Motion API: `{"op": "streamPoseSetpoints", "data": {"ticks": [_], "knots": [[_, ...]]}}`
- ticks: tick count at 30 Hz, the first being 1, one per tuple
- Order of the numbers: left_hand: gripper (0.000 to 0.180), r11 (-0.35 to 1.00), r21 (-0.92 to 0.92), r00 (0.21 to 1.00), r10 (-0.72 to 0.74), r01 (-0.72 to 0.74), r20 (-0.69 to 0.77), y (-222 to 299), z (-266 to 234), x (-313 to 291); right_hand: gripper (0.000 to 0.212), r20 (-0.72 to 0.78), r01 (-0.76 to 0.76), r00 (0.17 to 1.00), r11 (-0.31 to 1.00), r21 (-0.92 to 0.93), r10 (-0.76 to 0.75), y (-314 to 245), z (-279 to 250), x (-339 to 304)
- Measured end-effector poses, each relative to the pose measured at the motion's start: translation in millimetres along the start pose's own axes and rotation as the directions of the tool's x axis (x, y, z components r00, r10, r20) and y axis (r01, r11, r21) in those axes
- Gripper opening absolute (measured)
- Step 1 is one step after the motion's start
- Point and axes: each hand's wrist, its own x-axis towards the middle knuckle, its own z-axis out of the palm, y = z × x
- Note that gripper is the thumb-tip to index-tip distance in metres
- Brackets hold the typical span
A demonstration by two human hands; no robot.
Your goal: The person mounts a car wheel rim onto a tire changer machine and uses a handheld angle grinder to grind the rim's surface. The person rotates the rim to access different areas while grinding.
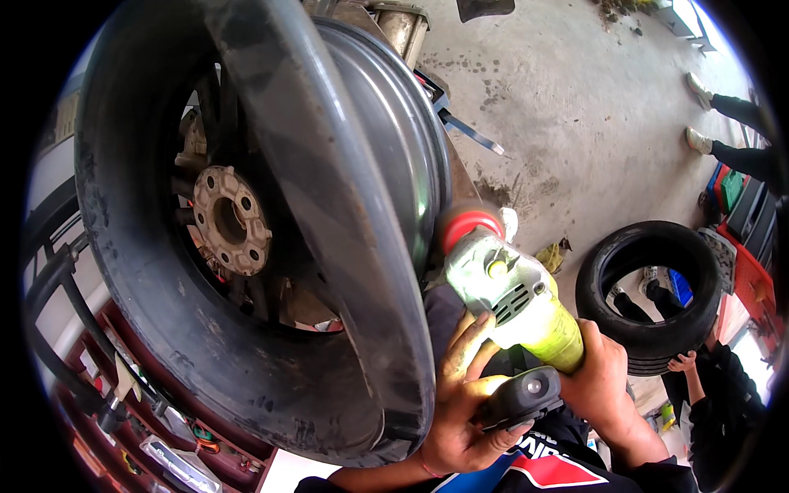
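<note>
A large black wheel rim (177,329) fills the left half of the view, with its bolt-hole hub (233,219) facing me. My right hand (604,374) is wrapped round the body of a yellow-green angle grinder (534,316). The grinder's red round attachment (472,228) is at the rim's right edge, its outer part blurred; contact cannot be made out. My left hand (452,419) is closed round a black, block-like object (526,396) with a round pale spot at its end. One of its fingers reaches up against the grinder's underside.
A black tyre (649,246) stands at the right, with another person's hand (682,361) on it. Another person's shoes (699,140) are farther off. A flat metal bar (472,131) juts out behind the rim. Dark red trays (238,435) with tools lie lower left.
</note>
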Motion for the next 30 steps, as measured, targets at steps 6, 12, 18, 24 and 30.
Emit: {"op": "streamPoseSetpoints", "data": {"ticks": [6, 12, 18, 24, 30], "knots": [[0.056, 0.997, 0.078, 1.000, 0.027, -0.028, 0.009, 4, -2, 17, 0.056, -0.021, 0.009, 1.000, 1.000, -0.016, -0.009, -5, -9, 9], [0.046, 0.999, 0.033, 0.999, 0.012, -0.013, 0.031, 5, 0, 29, 0.054, -0.021, -0.018, 1.000, 1.000, -0.005, 0.018, -6, -16, 16], [0.047, 0.999, -0.038, 0.998, -0.003, 0.006, 0.060, -5, 12, 6, 0.062, -0.028, -0.054, 0.998, 0.997, 0.064, 0.056, 8, -7, -7], [0.048, 0.995, -0.030, 0.987, -0.086, 0.091, 0.138, -1, 14, -57, 0.074, 0.184, -0.094, 0.979, 0.995, 0.037, 0.086, 12, 8, -55], [0.046, 0.971, 0.105, 0.977, -0.211, 0.213, -0.026, 5, 8, -79, 0.068, 0.179, -0.034, 0.984, 0.998, 0.054, 0.024, 6, 31, -59]]}}
